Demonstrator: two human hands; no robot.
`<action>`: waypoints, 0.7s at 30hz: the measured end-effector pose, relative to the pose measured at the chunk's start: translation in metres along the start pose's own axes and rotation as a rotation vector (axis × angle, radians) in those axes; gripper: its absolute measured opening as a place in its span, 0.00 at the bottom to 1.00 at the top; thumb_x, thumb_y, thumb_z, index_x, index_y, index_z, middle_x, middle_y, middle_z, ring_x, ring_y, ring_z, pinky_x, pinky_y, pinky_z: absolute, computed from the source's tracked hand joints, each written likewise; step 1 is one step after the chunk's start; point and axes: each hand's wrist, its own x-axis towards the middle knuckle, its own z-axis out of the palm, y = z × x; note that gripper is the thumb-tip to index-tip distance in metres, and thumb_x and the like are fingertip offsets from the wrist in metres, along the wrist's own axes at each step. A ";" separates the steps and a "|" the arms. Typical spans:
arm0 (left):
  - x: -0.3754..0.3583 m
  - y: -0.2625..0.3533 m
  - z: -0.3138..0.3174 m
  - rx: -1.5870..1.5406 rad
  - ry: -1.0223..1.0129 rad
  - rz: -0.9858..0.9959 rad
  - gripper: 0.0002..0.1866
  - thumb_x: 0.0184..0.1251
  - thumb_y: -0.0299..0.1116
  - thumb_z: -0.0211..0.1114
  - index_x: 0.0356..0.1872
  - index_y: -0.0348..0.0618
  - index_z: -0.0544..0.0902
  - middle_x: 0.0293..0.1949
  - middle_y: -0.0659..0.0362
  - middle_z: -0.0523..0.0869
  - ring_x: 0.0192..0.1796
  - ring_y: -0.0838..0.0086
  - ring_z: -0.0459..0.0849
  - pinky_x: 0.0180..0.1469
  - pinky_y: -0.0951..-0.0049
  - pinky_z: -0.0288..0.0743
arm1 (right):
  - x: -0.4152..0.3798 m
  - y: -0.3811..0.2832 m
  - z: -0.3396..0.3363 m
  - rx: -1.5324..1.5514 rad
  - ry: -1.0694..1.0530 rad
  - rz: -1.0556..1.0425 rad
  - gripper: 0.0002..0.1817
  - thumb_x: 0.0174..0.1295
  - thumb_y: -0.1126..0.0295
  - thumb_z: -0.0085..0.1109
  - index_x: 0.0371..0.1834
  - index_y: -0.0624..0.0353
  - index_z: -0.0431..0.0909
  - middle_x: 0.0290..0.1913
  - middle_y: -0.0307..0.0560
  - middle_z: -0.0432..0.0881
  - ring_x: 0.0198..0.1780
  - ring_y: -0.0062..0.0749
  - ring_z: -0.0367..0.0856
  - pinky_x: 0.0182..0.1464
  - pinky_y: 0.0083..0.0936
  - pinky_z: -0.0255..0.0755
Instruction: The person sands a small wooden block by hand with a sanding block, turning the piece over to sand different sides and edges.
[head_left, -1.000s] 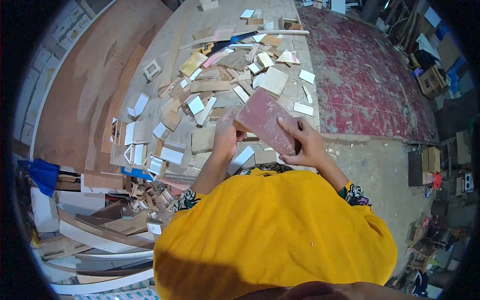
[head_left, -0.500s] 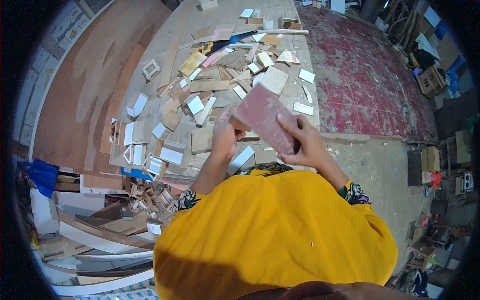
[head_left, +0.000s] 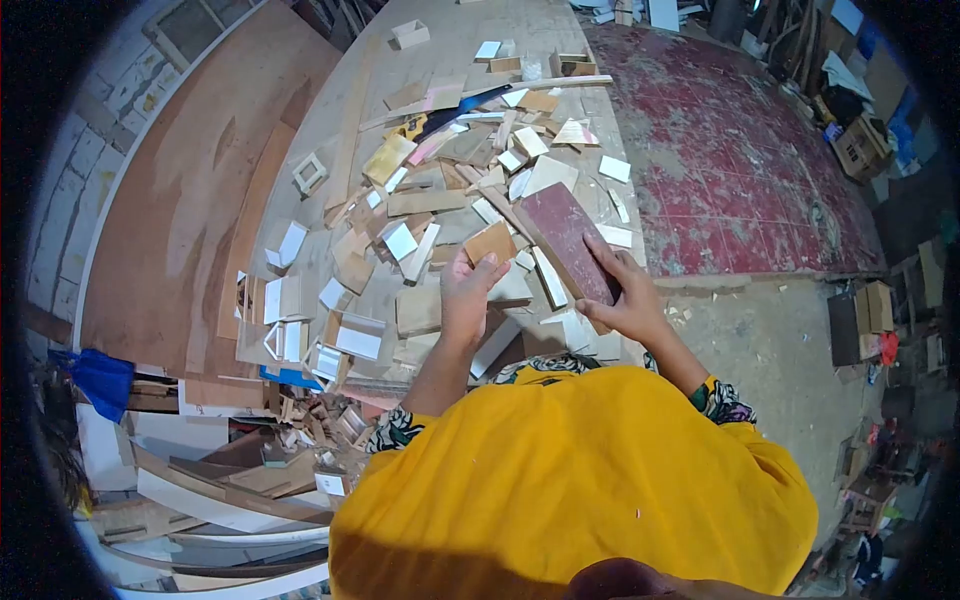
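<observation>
The right hand (head_left: 622, 300) grips a dark red board (head_left: 563, 238) by its near end, fingers wrapped over the top face and thumb underneath, so the board slants up and away toward 11 o'clock above the tabletop (head_left: 330, 110). The left hand (head_left: 468, 292) pinches a small tan wood piece (head_left: 491, 243) between thumb and fingertips, at 9 o'clock from the board and just beside its lower edge; whether the two touch I cannot tell.

The board looks flat, thin and stiff, probably plywood with a painted or laminated face. It is likely light enough for one hand, but long enough to lever against the wrist when held by one end, so a grip nearer the middle, or on both long edges, should steady it. Sawn edges may be rough or splintery. The tan piece seems very light and rigid, easy to pinch by opposite edges, and easy to drop.

Counted: one red board, one tan piece in hand, two hands. Beyond them, from 10 to 12 o'clock, lies a heap of offcuts (head_left: 420, 200), white-faced and bare wood, too many and too overlapped to count. A large brown sheet (head_left: 170, 210) lies at 9 o'clock, and red patterned flooring (head_left: 730, 150) at 2 o'clock.
</observation>
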 end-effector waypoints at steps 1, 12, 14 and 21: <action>-0.001 -0.003 0.001 0.026 -0.010 -0.008 0.17 0.68 0.24 0.57 0.56 0.32 0.72 0.50 0.53 0.81 0.50 0.72 0.83 0.53 0.72 0.81 | -0.002 0.002 0.003 0.002 0.005 0.007 0.48 0.40 0.53 0.71 0.71 0.47 0.66 0.45 0.58 0.76 0.44 0.48 0.79 0.49 0.35 0.72; -0.027 -0.017 0.028 0.347 -0.064 0.021 0.15 0.70 0.26 0.56 0.54 0.30 0.78 0.45 0.53 0.85 0.44 0.75 0.86 0.38 0.78 0.81 | -0.012 0.009 0.001 0.032 -0.043 0.043 0.48 0.42 0.48 0.71 0.71 0.45 0.66 0.41 0.59 0.76 0.39 0.50 0.80 0.44 0.35 0.74; -0.029 -0.013 0.038 0.362 -0.048 0.088 0.15 0.70 0.26 0.56 0.53 0.32 0.79 0.42 0.56 0.86 0.39 0.76 0.87 0.33 0.80 0.79 | -0.014 0.009 -0.004 0.042 -0.031 0.052 0.48 0.42 0.49 0.71 0.71 0.45 0.65 0.41 0.58 0.76 0.40 0.48 0.80 0.44 0.35 0.74; -0.026 -0.030 0.047 0.574 -0.080 -0.015 0.13 0.67 0.26 0.58 0.50 0.32 0.80 0.34 0.56 0.85 0.31 0.75 0.86 0.32 0.78 0.79 | -0.019 0.008 -0.025 0.097 -0.088 -0.043 0.50 0.40 0.53 0.71 0.73 0.46 0.63 0.41 0.54 0.74 0.42 0.44 0.76 0.48 0.32 0.70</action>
